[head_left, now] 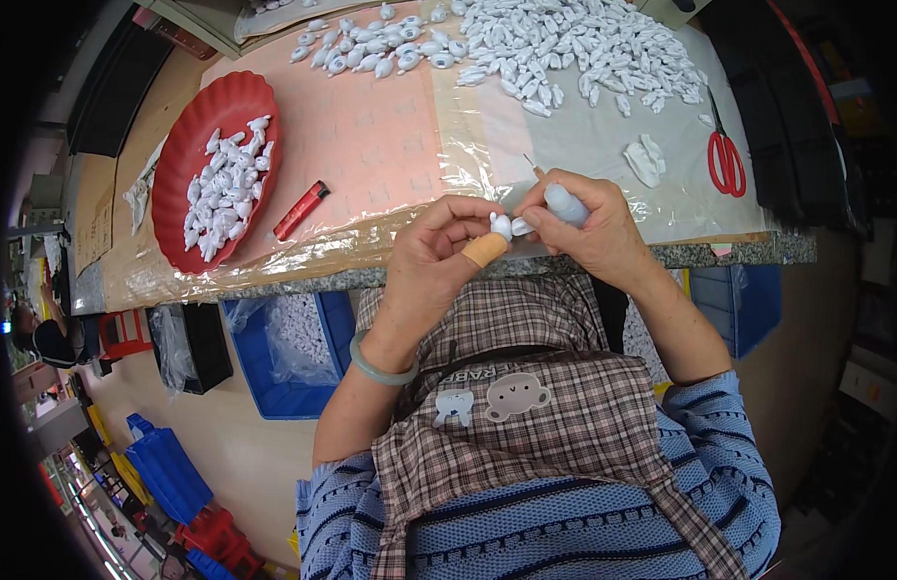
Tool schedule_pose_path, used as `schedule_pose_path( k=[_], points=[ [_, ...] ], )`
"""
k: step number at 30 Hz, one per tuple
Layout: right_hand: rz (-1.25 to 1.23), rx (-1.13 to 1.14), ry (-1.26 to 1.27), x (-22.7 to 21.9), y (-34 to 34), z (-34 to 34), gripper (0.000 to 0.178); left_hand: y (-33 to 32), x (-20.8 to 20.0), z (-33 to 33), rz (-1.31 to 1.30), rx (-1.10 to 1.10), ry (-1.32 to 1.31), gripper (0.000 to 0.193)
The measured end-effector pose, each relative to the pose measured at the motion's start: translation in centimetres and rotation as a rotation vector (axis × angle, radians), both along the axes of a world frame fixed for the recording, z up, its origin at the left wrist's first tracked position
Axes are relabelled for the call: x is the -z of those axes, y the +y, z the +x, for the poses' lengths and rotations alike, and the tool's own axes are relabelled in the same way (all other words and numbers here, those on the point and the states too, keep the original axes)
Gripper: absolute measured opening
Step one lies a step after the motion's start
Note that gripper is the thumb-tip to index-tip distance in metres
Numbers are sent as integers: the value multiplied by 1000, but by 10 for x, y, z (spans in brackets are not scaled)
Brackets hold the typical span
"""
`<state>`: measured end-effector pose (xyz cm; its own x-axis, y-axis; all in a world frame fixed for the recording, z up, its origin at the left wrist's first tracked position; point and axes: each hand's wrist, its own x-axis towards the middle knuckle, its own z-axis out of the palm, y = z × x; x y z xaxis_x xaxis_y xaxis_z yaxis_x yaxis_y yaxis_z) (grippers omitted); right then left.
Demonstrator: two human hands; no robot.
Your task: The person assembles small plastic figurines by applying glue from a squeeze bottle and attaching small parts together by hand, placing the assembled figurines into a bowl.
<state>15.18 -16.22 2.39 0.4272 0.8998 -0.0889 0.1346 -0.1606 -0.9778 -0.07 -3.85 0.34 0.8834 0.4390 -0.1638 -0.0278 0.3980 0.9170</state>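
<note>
My left hand pinches a small white figurine between thumb and fingers, just past the table's near edge. An orange finger cot covers the thumb. My right hand is closed around a pale translucent squeeze bottle, whose thin needle tip points away from me. The right thumb and finger also pinch a small white piece against the figurine's side. Whether the two pieces are joined cannot be made out.
A red scalloped bowl of white figurines stands at left, near a red box cutter. White figure bodies and a heap of small white parts lie at the back. Red-handled scissors and crumpled tissue lie right. Blue bins stand below.
</note>
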Motion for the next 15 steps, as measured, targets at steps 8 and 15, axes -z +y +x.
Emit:
schedule_pose_path(
  k=[8,15],
  points=[
    [76,103,122,2,-2,-15,8,-1,2,1,-78,10,-50,26],
    [101,112,186,7,-10,-23,9,-6,4,-1,-29,11,-88,25]
  ],
)
